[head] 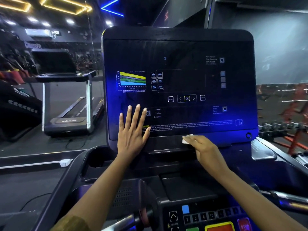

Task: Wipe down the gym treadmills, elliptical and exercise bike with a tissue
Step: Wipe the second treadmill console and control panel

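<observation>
A treadmill's big dark console panel (180,64) fills the middle of the head view, with a coloured chart and an OK button printed on it. My left hand (132,130) lies flat on the panel's lower left, fingers straight and spread. My right hand (201,145) presses a white tissue (186,139) against the ledge under the panel's bottom edge; only a corner of the tissue shows beyond the fingertips. The keypad (208,217) with numbered and coloured buttons sits at the bottom.
A second treadmill (70,100) stands to the left, beside a mirrored wall. Dumbbells on a rack (283,129) are at the right. A cup recess (98,157) and metal handrails (290,199) flank the console. A white cable strip (65,162) lies on the floor.
</observation>
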A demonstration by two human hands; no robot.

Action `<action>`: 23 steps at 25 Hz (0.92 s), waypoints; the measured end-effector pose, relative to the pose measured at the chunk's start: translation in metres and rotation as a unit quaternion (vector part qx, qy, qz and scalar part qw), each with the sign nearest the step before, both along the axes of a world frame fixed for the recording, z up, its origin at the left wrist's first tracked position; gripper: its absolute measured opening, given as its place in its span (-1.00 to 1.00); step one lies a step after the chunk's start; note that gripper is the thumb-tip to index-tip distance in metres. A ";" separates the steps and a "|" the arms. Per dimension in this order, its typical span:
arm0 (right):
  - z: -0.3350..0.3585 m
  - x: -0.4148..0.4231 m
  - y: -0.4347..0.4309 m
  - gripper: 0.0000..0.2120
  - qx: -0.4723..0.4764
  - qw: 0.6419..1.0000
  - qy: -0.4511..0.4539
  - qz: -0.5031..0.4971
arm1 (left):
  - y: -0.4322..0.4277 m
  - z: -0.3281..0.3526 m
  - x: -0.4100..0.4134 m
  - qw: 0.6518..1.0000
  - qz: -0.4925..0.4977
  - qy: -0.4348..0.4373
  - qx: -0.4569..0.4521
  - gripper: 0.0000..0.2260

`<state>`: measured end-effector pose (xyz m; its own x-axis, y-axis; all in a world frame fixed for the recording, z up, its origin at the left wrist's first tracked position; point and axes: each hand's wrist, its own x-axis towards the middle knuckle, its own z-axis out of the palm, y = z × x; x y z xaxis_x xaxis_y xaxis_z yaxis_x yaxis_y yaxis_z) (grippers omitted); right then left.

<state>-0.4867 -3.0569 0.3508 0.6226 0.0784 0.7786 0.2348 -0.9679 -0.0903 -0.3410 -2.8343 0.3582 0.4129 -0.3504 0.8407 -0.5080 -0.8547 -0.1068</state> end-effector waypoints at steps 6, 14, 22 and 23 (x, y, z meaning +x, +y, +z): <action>0.016 0.055 0.053 -0.70 -0.197 0.970 -0.007 0.142 | 0.001 0.001 0.000 1.000 -0.002 -0.005 0.000 -0.45; -0.005 0.013 -0.027 -0.60 -0.097 0.995 0.023 0.028 | 0.001 0.001 0.001 1.000 -0.003 -0.008 -0.006 -0.45; -0.012 0.029 0.042 -0.68 -0.106 0.980 0.037 0.166 | -0.001 0.002 0.001 1.000 -0.002 -0.011 -0.016 -0.46; -0.014 0.035 0.049 -0.68 -0.116 0.974 0.052 0.186 | -0.001 0.002 0.001 1.000 -0.002 -0.013 -0.017 -0.46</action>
<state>-0.4518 -3.0082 0.3371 0.5918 0.4800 0.6477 0.5750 -0.8144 0.0782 -0.3402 -2.8352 0.3600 0.3895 -0.3231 0.8625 -0.5097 -0.8556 -0.0903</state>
